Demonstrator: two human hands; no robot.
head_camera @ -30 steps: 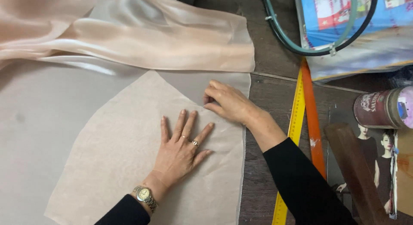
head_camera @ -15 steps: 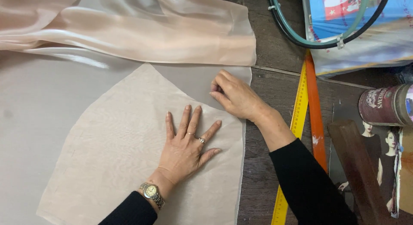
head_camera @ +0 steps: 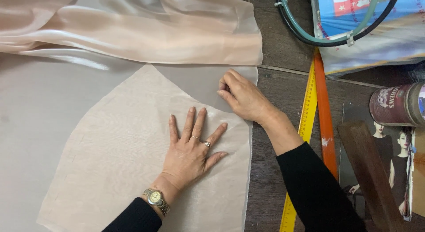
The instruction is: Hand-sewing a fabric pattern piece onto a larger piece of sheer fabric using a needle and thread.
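Observation:
A cut piece of pale beige mesh fabric (head_camera: 124,152) lies flat on a sheet of shiny pale silk fabric (head_camera: 40,99). My left hand (head_camera: 192,148), with rings and a wristwatch, presses flat on the mesh piece, fingers spread. My right hand (head_camera: 241,97) rests at the upper right edge of the mesh piece, its fingertips pinched together on the fabric; whether it holds something small there I cannot tell. Both sleeves are black.
Folded peach satin (head_camera: 146,32) lies bunched at the top. A yellow ruler (head_camera: 305,125) and an orange ruler (head_camera: 325,121) lie along the right on the dark wooden table (head_camera: 274,183). A tin can (head_camera: 396,104), a magazine, a wooden strip and a hoop on a plastic bag sit at right.
The view has shifted slightly. My right hand has stayed at the mesh edge with small finger movements. My left hand remains pressed flat.

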